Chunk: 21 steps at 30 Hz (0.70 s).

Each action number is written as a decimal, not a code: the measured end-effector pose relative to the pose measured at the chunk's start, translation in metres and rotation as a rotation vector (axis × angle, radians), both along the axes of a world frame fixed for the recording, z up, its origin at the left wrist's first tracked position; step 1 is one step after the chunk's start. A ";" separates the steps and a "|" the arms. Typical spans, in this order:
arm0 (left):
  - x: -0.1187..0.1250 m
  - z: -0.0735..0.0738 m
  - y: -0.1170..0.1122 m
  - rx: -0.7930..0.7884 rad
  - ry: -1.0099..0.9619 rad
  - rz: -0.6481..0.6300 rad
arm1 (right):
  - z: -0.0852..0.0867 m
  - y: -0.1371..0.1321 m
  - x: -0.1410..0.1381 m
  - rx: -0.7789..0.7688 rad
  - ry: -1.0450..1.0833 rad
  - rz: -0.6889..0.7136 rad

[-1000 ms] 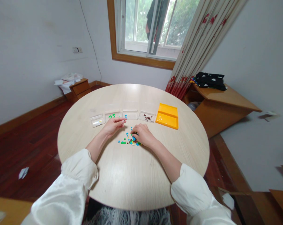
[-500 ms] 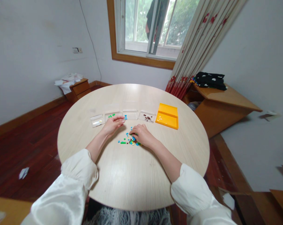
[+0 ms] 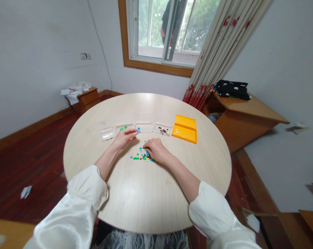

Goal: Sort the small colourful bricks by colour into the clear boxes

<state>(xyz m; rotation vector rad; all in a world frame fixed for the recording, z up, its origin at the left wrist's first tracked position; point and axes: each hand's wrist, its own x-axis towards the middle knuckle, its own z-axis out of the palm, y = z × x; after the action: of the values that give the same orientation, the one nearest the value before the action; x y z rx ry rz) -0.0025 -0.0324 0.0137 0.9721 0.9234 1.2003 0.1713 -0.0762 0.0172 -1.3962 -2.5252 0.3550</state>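
A small loose pile of toy building bricks, blue, green, brown and yellow, lies mid-table. Over its right side my right hand bends down with fingers curled and drawn together; the fingertips hide whatever is between them. My left hand hovers in front of the clear boxes, thumb and fingers brought close in a pinch, and I cannot make out what they hold. Just beyond its fingertips, blue bricks sit in a clear box. Green bricks are in the box to its left, partly behind my left hand.
Brown bricks lie in a clear box right of centre. An open yellow case with a few white pieces stands at the right end. At the left end is another clear box. All rest on the round table.
Hardly anything differs. My right hand has shifted very slightly at the pile; my left hand stays in place.
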 end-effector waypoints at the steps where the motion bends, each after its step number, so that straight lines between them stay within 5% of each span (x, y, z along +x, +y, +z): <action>1: 0.000 -0.001 0.000 0.002 0.002 -0.002 | 0.000 0.000 0.000 -0.001 -0.004 -0.001; 5: -0.004 -0.005 0.005 0.064 0.102 0.084 | 0.001 -0.001 0.000 -0.012 -0.016 -0.010; 11: -0.020 -0.013 0.020 0.437 0.734 0.500 | -0.004 0.000 -0.001 0.025 0.013 -0.004; 15: -0.028 -0.020 0.027 0.540 0.953 0.534 | -0.007 0.001 0.000 0.059 0.054 -0.010; 21: -0.031 -0.029 0.033 0.569 1.025 0.501 | -0.009 0.001 0.000 0.087 0.111 -0.013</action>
<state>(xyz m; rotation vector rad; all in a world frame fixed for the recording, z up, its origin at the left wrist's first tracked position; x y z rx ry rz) -0.0334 0.0010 -0.0153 1.9864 1.7436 1.4103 0.1717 -0.0751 0.0086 -1.3225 -2.4117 0.3067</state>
